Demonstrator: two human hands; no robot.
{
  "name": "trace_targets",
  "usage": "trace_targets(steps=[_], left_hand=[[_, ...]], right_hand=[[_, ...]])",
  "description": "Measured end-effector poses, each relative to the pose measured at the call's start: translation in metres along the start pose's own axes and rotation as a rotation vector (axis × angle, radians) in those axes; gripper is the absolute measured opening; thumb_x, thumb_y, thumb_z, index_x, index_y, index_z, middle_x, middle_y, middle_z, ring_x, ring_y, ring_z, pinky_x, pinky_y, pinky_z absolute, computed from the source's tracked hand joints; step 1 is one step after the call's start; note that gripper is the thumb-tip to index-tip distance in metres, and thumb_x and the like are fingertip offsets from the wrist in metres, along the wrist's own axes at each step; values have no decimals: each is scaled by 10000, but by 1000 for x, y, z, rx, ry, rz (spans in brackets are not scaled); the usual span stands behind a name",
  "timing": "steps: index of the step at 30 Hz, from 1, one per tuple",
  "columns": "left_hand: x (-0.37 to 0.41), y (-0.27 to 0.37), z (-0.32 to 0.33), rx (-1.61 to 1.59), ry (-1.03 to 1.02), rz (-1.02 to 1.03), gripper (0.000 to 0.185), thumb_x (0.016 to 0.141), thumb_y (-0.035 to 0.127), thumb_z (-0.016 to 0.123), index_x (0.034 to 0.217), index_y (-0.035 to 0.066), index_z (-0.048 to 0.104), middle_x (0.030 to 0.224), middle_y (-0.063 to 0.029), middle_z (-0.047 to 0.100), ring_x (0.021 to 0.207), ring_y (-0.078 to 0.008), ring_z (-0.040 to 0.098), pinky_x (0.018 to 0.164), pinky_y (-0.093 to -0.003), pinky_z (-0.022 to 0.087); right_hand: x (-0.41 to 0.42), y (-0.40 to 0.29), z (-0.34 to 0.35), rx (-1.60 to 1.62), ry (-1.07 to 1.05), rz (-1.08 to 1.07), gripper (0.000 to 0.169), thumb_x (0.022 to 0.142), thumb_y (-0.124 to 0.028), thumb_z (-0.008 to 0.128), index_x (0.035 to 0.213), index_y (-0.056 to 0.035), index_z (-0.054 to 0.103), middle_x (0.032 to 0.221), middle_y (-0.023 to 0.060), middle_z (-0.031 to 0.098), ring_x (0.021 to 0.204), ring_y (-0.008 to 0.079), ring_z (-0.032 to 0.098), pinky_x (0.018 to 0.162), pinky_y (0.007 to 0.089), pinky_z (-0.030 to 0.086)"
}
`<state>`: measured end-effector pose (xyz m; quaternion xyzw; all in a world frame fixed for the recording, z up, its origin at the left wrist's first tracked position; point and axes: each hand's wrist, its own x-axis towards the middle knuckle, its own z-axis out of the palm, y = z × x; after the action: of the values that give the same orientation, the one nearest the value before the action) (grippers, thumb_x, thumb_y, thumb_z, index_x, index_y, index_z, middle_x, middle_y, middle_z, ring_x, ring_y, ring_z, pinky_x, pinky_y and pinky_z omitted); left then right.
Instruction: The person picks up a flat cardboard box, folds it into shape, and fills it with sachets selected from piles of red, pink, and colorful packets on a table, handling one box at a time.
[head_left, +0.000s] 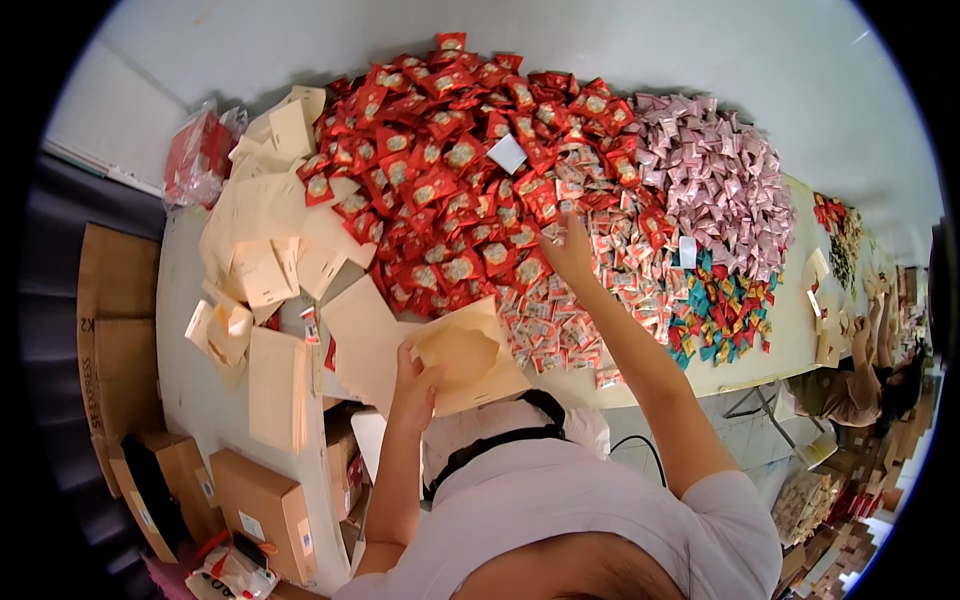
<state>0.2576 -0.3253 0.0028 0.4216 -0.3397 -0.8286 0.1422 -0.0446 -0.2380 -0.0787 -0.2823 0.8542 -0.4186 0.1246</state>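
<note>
My left hand (415, 386) grips the edge of a cream paper bag (469, 360), whose mouth gapes towards me. Over the middle of the table my right hand (568, 251) reaches out, its fingertips at the border between the heap of red printed packets (450, 202) and the small white-and-red wrapped pieces (555, 322). Whether its fingers hold a piece cannot be told. Further right lie a heap of pink wrapped pieces (712, 172) and a smaller one of teal, red and gold wrapped pieces (724, 311).
Cream paper bags (262, 202) spread over the table's left part, with a stack (276, 386) near its front. A clear plastic bag with red contents (201, 154) lies at the back left. Cardboard boxes (259, 510) stand lower left. Other people (847, 390) work at the far right.
</note>
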Motion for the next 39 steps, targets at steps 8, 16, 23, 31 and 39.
trace_targets(steps=[8,16,23,31,39], left_hand=[[1,2,-15,-101,97,-16,564,757,-57,497,1233,152,279,1119,-123,476,1033,-208,483,857,-321,423],[9,-8,-16,-149,137,-42,555,756,-49,481,1236,135,274,1108,-132,462,1035,-211,470,876,-321,408],[6,-10,-8,-146,89,-33,598,740,-55,473,1263,123,243,1132,-151,436,1050,-223,466,890,-331,404],[-1,-17,25,-63,86,-66,600,745,-51,468,1270,129,241,1130,-132,441,1048,-218,472,887,-328,411],[-9,-38,64,-74,64,-86,602,743,-17,478,1274,144,244,1131,-115,451,1052,-212,475,887,-330,411]], right_hand=[[64,-8,27,-512,-86,30,632,659,-82,632,1217,-62,336,1076,192,442,976,358,485,782,420,443],[100,7,-16,-668,-35,-280,491,657,-60,632,1102,-65,426,1083,133,461,1028,327,469,761,379,473],[119,3,-11,-876,-599,-164,631,660,-92,685,1195,-94,351,1230,192,431,1086,344,474,809,413,467],[96,17,-34,-914,-474,-521,652,685,-127,689,1249,-139,362,1212,185,455,1067,290,497,891,477,347],[70,18,-90,791,111,308,380,745,-19,569,1088,-97,424,663,30,459,505,110,472,412,258,414]])
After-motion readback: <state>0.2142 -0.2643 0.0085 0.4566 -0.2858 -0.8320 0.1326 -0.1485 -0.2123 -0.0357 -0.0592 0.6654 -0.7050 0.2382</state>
